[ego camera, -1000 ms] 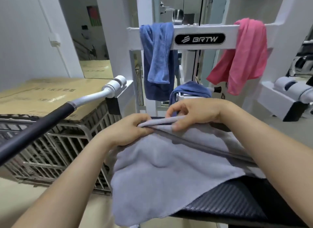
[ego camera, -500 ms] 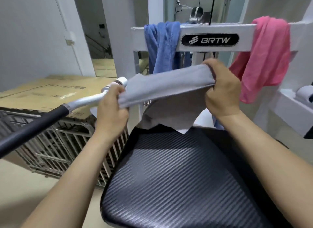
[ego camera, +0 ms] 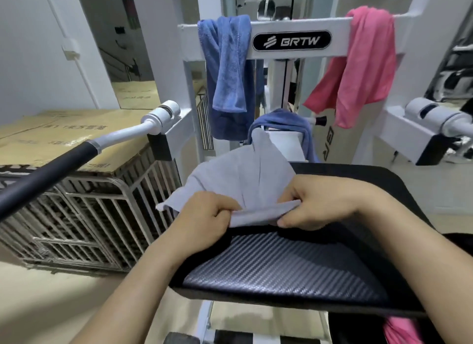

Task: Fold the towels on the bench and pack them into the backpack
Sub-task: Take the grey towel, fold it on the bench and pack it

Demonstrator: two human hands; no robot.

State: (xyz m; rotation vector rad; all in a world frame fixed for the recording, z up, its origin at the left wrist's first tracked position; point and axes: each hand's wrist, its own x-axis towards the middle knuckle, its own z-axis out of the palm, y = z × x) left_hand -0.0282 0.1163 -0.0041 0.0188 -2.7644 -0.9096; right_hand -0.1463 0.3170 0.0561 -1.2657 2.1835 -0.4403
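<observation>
A light grey towel (ego camera: 243, 176) lies on the far part of the black bench pad (ego camera: 286, 267), its far end draped over the pad's edge. My left hand (ego camera: 204, 217) and my right hand (ego camera: 322, 203) both pinch the towel's near edge, close together. A blue towel (ego camera: 227, 70) and a pink towel (ego camera: 363, 62) hang over the white machine crossbar (ego camera: 337, 36). Another blue towel (ego camera: 281, 118) lies just beyond the grey one. No backpack is clearly in view.
A black-and-white machine handle (ego camera: 84, 149) juts out on the left, above a metal wire cage (ego camera: 84, 210) topped with cardboard (ego camera: 51, 136). A second white handle (ego camera: 435, 116) sits at the right. Something pink (ego camera: 401, 331) shows under the bench at bottom right.
The grey towel, held up in the air half a second ago, is now down on the bench pad. Both hands have come toward me and closer together, still holding its edge.
</observation>
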